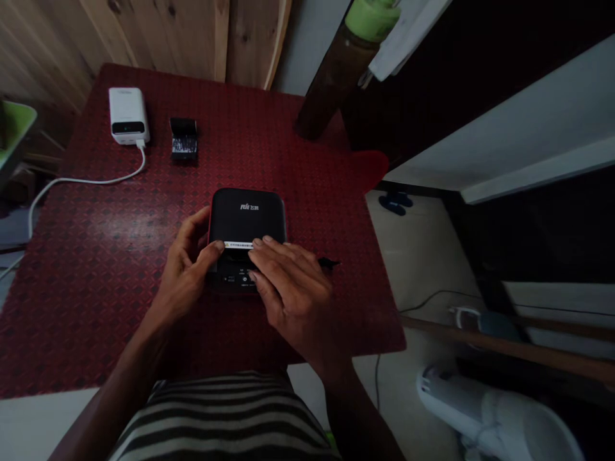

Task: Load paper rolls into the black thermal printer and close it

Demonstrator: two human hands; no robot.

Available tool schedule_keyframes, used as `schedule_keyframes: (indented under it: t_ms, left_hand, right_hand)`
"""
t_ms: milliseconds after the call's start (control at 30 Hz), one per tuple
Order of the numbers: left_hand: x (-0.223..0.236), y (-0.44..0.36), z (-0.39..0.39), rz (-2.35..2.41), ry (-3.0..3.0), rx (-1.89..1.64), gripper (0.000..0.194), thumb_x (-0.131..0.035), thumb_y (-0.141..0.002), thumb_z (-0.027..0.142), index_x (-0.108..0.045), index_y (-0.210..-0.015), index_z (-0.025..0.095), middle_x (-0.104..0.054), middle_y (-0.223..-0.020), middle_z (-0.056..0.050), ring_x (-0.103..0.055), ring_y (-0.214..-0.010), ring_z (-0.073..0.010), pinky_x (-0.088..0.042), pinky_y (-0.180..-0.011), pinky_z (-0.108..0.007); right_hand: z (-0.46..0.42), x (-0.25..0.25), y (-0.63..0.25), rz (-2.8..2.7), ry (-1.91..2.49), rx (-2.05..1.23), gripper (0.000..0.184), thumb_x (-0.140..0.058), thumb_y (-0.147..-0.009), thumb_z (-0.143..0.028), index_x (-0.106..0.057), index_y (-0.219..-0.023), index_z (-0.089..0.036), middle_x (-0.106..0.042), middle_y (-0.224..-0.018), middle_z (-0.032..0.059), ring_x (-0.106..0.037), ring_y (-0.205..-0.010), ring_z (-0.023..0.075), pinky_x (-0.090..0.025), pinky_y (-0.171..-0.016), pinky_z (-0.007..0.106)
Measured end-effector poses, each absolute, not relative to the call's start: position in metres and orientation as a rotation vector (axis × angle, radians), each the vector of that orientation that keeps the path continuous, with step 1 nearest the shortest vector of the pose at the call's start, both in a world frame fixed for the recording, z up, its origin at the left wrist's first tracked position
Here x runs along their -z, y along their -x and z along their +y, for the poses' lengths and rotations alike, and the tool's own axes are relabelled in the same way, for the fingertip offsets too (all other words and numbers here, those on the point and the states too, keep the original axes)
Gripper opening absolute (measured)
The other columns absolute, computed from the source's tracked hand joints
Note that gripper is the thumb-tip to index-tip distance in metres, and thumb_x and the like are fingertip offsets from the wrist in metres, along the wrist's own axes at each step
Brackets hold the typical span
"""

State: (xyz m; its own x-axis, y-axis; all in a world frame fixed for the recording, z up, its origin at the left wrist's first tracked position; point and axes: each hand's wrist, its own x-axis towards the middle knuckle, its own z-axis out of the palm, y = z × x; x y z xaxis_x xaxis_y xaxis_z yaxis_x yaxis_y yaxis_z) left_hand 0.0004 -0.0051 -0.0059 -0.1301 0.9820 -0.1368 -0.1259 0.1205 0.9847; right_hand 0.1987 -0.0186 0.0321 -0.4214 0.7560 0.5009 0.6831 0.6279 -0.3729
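Left hand [185,266] grips the black device [248,221], thumb on its label; right hand's [293,282] fingers bunch together, near the desk's [230,160] front edge.

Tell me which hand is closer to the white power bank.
Left. The left hand grips the black device's left edge, on the power bank's side; the right hand lies over the device's right side, farther off.

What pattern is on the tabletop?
Dark red tabletop with a small repeating black diamond-like pattern; shows best in the head view.
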Motion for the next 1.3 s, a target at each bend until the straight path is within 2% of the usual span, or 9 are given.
schedule_keyframes:
  t_ms: [133,233,333,467,600,700,900,1100,1300]
  left_hand:
    - [0.009,0.001,-0.007,1.3,-0.937,-1.279,0.061,-0.083,-0.094,0.041,-0.067,-0.151,0.028,-0.073,-0.155,-0.01,-0.072,-0.141,-0.0346,-0.065,-0.109,-0.045]
    - [0.009,0.004,-0.013,1.299,-0.918,-1.301,0.056,-0.081,-0.096,0.044,-0.071,-0.15,0.028,-0.072,-0.156,-0.009,-0.067,-0.147,-0.0352,-0.059,-0.118,-0.048]
    - [0.008,0.008,-0.02,1.271,-0.917,-1.296,0.056,-0.083,-0.094,0.042,-0.074,-0.149,0.032,-0.07,-0.16,-0.007,-0.062,-0.153,-0.036,-0.055,-0.123,-0.048]
    - [0.006,0.012,-0.024,1.294,-0.924,-1.275,0.057,-0.088,-0.09,0.039,-0.077,-0.146,0.036,-0.072,-0.158,-0.005,-0.062,-0.153,-0.0372,-0.056,-0.122,-0.05]
    - [0.006,0.013,-0.024,1.287,-0.955,-1.281,0.056,-0.087,-0.09,0.037,-0.078,-0.146,0.036,-0.071,-0.159,-0.004,-0.059,-0.156,-0.0374,-0.052,-0.128,-0.052]
    - [0.007,0.015,-0.024,1.273,-0.948,-1.278,0.057,-0.087,-0.09,0.036,-0.078,-0.146,0.038,-0.07,-0.161,-0.003,-0.057,-0.158,-0.0382,-0.053,-0.128,-0.054]
    - [0.004,0.013,-0.023,1.262,-0.907,-1.256,0.058,-0.087,-0.089,0.036,-0.077,-0.146,0.037,-0.07,-0.16,-0.004,-0.061,-0.154,-0.0393,-0.054,-0.127,-0.056]
    - [-0.001,0.007,-0.021,1.257,-0.862,-1.267,0.057,-0.084,-0.087,0.03,-0.078,-0.142,0.035,-0.074,-0.154,-0.004,-0.061,-0.155,-0.036,-0.047,-0.133,-0.055]
    - [-0.002,0.004,-0.022,1.28,-0.852,-1.258,0.059,-0.083,-0.088,0.03,-0.075,-0.146,0.032,-0.073,-0.156,-0.007,-0.067,-0.147,-0.0352,-0.061,-0.117,-0.047]
  right_hand:
    - [-0.022,-0.03,-0.203,-2.172,1.113,-0.264,0.035,-0.061,-0.113,-0.017,-0.069,-0.147,-0.021,-0.082,-0.141,0.0111,-0.076,-0.138,0.0259,-0.061,-0.118,0.049]
    - [-0.031,-0.027,-0.211,-2.055,1.159,-0.317,0.053,-0.068,-0.111,-0.022,-0.056,-0.163,-0.025,-0.077,-0.15,0.0132,-0.07,-0.145,0.0285,-0.06,-0.121,0.054]
    - [-0.045,-0.017,-0.218,-1.897,1.275,-0.349,0.07,-0.08,-0.105,-0.033,-0.049,-0.168,-0.027,-0.071,-0.155,0.0175,-0.07,-0.142,0.033,-0.065,-0.114,0.056]
    - [-0.06,0.004,-0.217,-1.783,1.401,-0.442,0.088,-0.088,-0.098,-0.047,-0.044,-0.171,-0.026,-0.073,-0.151,0.0202,-0.078,-0.128,0.034,-0.071,-0.1,0.053]
    - [-0.062,0.015,-0.211,-1.741,1.418,-0.408,0.085,-0.088,-0.098,-0.043,-0.045,-0.17,-0.026,-0.074,-0.149,0.0206,-0.077,-0.131,0.035,-0.07,-0.103,0.054]
    - [-0.061,0.015,-0.208,-1.72,1.422,-0.422,0.087,-0.086,-0.1,-0.04,-0.04,-0.172,-0.026,-0.075,-0.147,0.0207,-0.079,-0.129,0.0343,-0.071,-0.102,0.053]
    - [-0.062,0.015,-0.206,-1.673,1.402,-0.457,0.091,-0.086,-0.1,-0.039,-0.036,-0.174,-0.025,-0.075,-0.148,0.0219,-0.079,-0.13,0.0333,-0.071,-0.1,0.05]
    - [-0.063,0.021,-0.204,-1.596,1.444,-0.519,0.091,-0.088,-0.097,-0.042,-0.039,-0.171,-0.024,-0.075,-0.147,0.0219,-0.077,-0.133,0.0346,-0.071,-0.101,0.053]
    - [-0.064,0.022,-0.202,-1.552,1.435,-0.543,0.081,-0.088,-0.097,-0.039,-0.048,-0.165,-0.023,-0.076,-0.146,0.0208,-0.079,-0.13,0.0316,-0.069,-0.106,0.051]
